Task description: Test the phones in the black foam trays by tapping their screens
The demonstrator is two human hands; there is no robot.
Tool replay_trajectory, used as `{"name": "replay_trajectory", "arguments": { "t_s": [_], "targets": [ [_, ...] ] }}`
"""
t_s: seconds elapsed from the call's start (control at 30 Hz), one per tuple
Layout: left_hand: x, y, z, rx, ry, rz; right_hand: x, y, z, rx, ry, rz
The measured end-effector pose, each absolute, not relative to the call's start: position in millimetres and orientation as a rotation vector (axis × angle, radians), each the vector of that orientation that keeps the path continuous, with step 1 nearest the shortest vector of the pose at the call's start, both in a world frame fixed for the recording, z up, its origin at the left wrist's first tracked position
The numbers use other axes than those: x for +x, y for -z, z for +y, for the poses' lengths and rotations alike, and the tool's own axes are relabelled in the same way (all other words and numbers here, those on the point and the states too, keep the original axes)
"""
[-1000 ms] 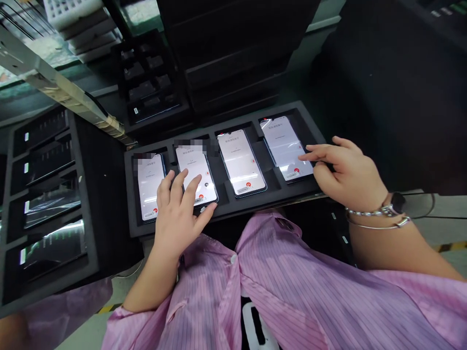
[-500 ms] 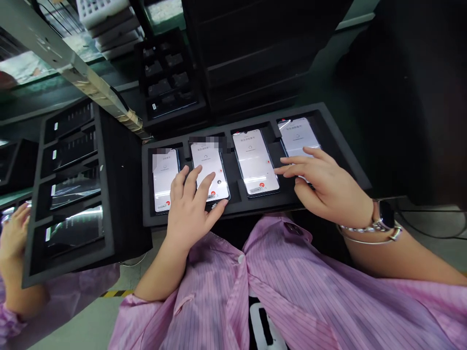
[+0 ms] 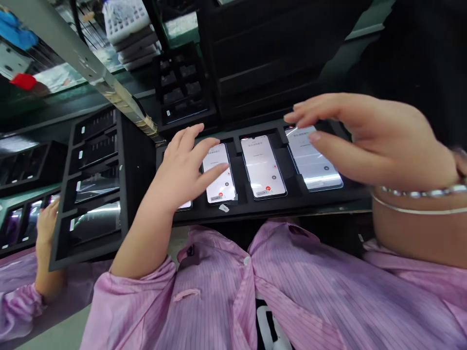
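Note:
A black foam tray [image 3: 242, 206] in front of me holds several smartphones with lit white screens. My left hand [image 3: 184, 167], fingers apart, hovers over the tray's left end and hides most of the leftmost phone [image 3: 186, 205]. Just right of that hand is a second phone [image 3: 218, 182]. The third phone [image 3: 264, 167] lies uncovered in its slot. My right hand [image 3: 368, 138] is raised over the rightmost phone [image 3: 321, 170], fingers stretched out and thumb apart, covering part of its screen. Neither hand holds anything. A small white scrap [image 3: 224, 208] sits on the tray's front edge.
To the left stands a stack of black trays [image 3: 136, 170] with dark phones. Another black tray [image 3: 182, 87] lies behind, beside a metal post [image 3: 105, 80] and white baskets [image 3: 127, 24]. A co-worker's hand [image 3: 47, 218] is at far left, near more phone trays.
Both hands have lifted from the phones; the right one rose up and to the right, closer to the camera. Loading circles have gone from visible screens. The view has shifted slightly.

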State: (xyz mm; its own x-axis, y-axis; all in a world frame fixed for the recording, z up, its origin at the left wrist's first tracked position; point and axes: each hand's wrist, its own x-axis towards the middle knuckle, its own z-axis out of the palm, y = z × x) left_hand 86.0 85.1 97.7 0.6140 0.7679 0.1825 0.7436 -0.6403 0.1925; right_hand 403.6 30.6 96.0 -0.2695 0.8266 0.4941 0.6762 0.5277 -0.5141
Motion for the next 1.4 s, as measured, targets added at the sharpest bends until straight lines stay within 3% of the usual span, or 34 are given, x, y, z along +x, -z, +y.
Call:
{"name": "replay_trajectory", "arguments": {
  "t_s": [0.23, 0.53, 1.07, 1.17, 1.27, 1.33, 1.4],
  "targets": [
    [100, -66, 148, 2.581, -0.486, 1.491, 387, -47, 122, -1.515, -0.331, -2.167],
    [82, -53, 142, 2.497, -0.189, 1.525, 414, -2, 122, -1.390, -0.322, -2.334],
    [91, -50, 131, 2.490, -0.115, 1.767, 389, -5, 124, -1.569, -0.263, -2.431],
    [81, -67, 124, 2.418, -0.274, 1.629, 388, -6, 122, -1.592, -0.311, -2.412],
    [67, -82, 99, 2.283, -0.485, 1.175, 383, -14, 121, -1.613, -0.457, -2.344],
    [56, -82, 75, 2.141, -0.519, 0.932, 379, -22, 122, -1.613, -0.513, -2.302],
    [47, -75, 49, 2.147, -0.768, 0.906, 376, -32, 123, -1.621, -0.528, -2.258]
  ]
}}
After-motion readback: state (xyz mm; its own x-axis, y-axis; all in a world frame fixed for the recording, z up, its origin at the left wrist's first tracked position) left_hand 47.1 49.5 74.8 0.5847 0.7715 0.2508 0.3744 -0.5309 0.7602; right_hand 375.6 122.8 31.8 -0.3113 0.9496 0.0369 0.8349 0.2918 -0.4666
